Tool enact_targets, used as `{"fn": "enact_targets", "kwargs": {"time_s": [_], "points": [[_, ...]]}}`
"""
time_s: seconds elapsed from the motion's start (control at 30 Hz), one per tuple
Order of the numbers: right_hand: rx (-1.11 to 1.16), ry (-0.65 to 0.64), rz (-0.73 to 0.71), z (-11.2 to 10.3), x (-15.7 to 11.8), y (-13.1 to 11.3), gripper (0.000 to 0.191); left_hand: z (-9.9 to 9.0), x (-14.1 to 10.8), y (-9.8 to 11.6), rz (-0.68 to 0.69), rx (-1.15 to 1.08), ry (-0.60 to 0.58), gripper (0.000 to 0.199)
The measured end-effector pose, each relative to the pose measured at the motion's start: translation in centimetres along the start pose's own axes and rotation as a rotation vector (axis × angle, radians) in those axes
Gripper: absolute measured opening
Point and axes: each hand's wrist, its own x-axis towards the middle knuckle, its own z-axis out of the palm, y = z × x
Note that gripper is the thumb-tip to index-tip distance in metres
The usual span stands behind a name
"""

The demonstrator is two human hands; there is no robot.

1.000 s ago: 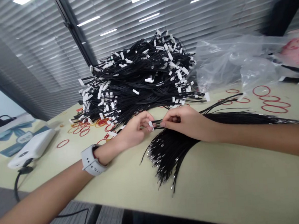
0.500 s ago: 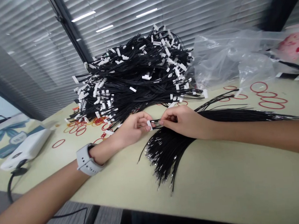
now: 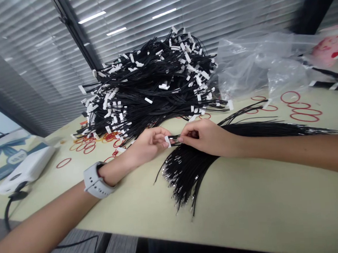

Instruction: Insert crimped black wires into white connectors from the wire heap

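Between thumb and fingers, my left hand (image 3: 151, 144) pinches a small white connector (image 3: 168, 141). Close on its right, my right hand (image 3: 202, 137) is closed on black wires (image 3: 174, 139) whose ends meet that connector; whether every end sits inside it is too small to tell. Under my right hand and forearm lies a thick bundle of loose black wires (image 3: 201, 164), its bare metal terminals fanned out toward the table's front edge. Behind both hands rises a large heap of black cables (image 3: 158, 92) with white connectors on their ends.
Red rubber bands (image 3: 305, 112) lie at the right and others beside the heap at left. A clear plastic bag (image 3: 245, 68) is behind on the right. A white device (image 3: 25, 171) with a black cable stands at the left of the pale table (image 3: 248, 205), before window blinds.
The view has shifted slightly, so everything sits a little further left. My right thumb and fingers have moved minutely on the wires; both hands keep their hold.
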Motion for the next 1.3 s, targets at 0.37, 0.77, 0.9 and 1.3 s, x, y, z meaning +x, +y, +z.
{"fn": "enact_targets", "kwargs": {"time_s": [0.37, 0.77, 0.9, 1.3], "points": [[-0.027, 0.001, -0.012, 0.17, 0.05, -0.09, 0.019, -0.27, 0.30, -0.51, 0.051, 0.037, -0.015, 0.008], [-0.028, -0.017, -0.021, 0.01, -0.06, -0.24, 0.015, -0.15, 0.27, -0.28, -0.001, 0.002, 0.006, 0.011], [-0.045, -0.029, -0.013, -0.06, -0.02, -0.40, 0.014, -0.17, 0.32, -0.24, -0.001, 0.015, 0.007, 0.011], [-0.015, -0.018, -0.034, -0.10, -0.07, -0.30, 0.015, -0.16, -0.02, -0.17, 0.077, 0.203, 0.026, 0.014]]}}
